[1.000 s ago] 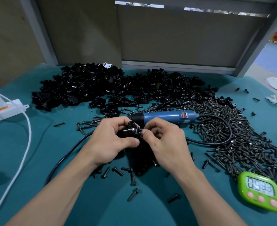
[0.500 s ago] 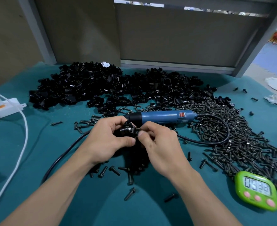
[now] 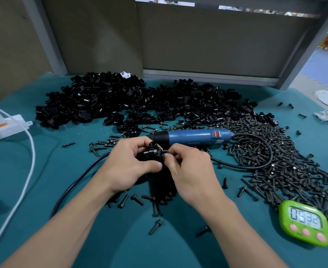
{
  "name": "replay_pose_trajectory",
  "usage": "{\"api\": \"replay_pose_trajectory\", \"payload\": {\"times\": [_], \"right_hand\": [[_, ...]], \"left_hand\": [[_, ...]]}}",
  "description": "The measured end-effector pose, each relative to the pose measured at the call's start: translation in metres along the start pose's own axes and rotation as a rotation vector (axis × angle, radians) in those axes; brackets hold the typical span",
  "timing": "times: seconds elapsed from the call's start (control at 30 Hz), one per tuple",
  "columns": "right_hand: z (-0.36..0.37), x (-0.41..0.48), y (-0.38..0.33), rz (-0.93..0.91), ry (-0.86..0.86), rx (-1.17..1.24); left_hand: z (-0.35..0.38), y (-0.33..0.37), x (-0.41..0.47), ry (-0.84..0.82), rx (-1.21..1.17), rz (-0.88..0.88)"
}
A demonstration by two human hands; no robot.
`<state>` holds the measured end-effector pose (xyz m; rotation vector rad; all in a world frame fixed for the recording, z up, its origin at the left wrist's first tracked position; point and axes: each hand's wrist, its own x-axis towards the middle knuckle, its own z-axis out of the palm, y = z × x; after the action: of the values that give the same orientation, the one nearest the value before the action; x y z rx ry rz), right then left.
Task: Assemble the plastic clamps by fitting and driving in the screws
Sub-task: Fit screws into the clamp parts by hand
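A small black plastic clamp (image 3: 153,151) is gripped in the left hand (image 3: 128,163), with the thumb curled beneath it and the fingers curled over its top. It is held just in front of the black nose of the blue cylindrical electric screwdriver (image 3: 194,135), which lies on its side on the teal cloth-covered table (image 3: 62,238). A short dark metal screw (image 3: 165,151) is pinched between thumb and forefinger of the right hand (image 3: 190,171) and is set against the clamp's right side; how far it is entered cannot be told.

Behind the screwdriver, a broad heap of black plastic clamp parts (image 3: 101,99) is spread up to the table's far edge, where a grey wall panel (image 3: 217,45) stands. To the screwdriver's right, a dense heap of dark screws (image 3: 275,151) is spread toward the table's right edge, and the tool's black cord (image 3: 256,165) is looped across it. In front of that heap, a green digital timer (image 3: 305,225) is laid close to the near right edge.

Scattered loose screws (image 3: 136,199) lie in front of the screwdriver, beneath the hands. Bare cloth is left nearer than these, between the forearms. Left of the screwdriver, open cloth is bounded by a white cable (image 3: 24,171) and a white power strip (image 3: 4,126).
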<state>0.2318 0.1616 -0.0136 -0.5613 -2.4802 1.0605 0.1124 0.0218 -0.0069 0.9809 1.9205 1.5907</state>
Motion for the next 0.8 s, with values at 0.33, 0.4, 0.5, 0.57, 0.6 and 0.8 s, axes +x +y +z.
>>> {"api": "replay_pose_trajectory", "payload": {"times": [0.33,0.4,0.5,0.57,0.6,0.8], "right_hand": [[-0.006,0.001,0.002,-0.027,0.052,0.112],[-0.008,0.002,0.002,-0.054,0.054,0.117],[-0.006,0.003,0.003,-0.091,0.052,0.102],[-0.004,0.003,0.002,-0.114,0.057,0.058],[-0.003,0.004,0.002,-0.117,0.065,0.022],[-0.005,0.007,0.000,-0.065,0.073,0.024]], "left_hand": [[0.003,0.004,-0.001,0.011,-0.010,0.010],[0.004,0.004,-0.001,0.030,-0.047,-0.006],[0.006,0.005,-0.002,0.012,-0.073,0.003],[0.006,0.007,-0.003,0.009,-0.053,0.054],[0.006,0.008,-0.003,0.017,-0.018,0.088],[0.012,0.010,-0.007,0.085,0.174,0.207]]}}
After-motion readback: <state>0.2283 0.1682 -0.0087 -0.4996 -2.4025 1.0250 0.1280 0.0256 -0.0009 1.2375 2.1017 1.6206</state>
